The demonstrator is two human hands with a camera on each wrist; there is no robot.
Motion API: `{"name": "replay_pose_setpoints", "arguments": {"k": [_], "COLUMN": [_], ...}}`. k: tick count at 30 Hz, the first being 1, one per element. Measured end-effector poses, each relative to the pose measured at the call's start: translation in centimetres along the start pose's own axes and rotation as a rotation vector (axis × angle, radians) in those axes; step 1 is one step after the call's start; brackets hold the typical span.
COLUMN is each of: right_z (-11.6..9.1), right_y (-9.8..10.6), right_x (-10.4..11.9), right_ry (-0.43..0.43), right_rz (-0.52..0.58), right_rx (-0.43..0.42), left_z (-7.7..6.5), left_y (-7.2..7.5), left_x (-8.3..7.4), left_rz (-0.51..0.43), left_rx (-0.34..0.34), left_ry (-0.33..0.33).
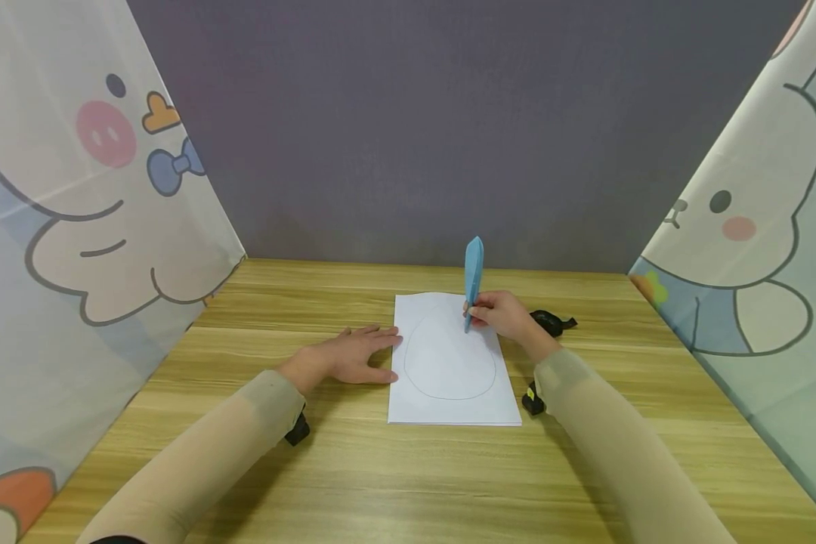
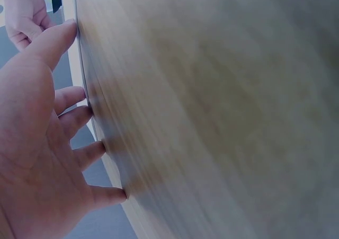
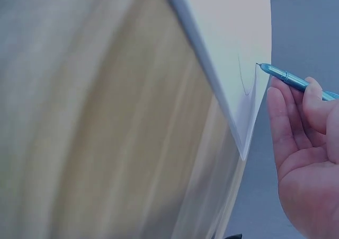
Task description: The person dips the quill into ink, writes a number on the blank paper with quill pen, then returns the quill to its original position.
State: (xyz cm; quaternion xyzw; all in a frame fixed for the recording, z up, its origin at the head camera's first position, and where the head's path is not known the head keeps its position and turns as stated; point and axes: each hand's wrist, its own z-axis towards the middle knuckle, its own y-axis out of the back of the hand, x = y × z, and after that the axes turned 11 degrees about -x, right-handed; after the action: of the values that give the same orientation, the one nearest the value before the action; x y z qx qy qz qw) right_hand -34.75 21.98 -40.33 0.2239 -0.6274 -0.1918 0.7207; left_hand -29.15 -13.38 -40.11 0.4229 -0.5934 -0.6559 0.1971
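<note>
A white sheaf of paper lies on the table with a thin egg-shaped outline drawn on it. My right hand pinches a blue pen with a feather-shaped top, held nearly upright over the paper's upper right part. In the right wrist view the pen points its tip at the paper; whether it touches cannot be told. My left hand lies with spread fingers, its fingertips at the paper's left edge. The left wrist view shows that hand from the palm side.
A small black object with a short tail lies just beyond my right wrist, partly hidden by it. The wooden table meets a dark grey panel at the back. Cartoon-printed cloths hang on both sides.
</note>
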Motion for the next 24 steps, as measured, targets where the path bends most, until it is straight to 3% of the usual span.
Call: {"name": "replay_pose_setpoints", "arguments": {"k": [24], "right_z": [1.1], "right_y": [-2.2], "right_x": [1.3], "right_ry": [-0.003], "right_rz": [0.011], "right_rx": [0.019], "left_z": [0.0], "left_y": [-0.2], "left_x": [0.2], "left_rz": [-0.011], "left_rx": [-0.009], "left_ry": [0.007]}}
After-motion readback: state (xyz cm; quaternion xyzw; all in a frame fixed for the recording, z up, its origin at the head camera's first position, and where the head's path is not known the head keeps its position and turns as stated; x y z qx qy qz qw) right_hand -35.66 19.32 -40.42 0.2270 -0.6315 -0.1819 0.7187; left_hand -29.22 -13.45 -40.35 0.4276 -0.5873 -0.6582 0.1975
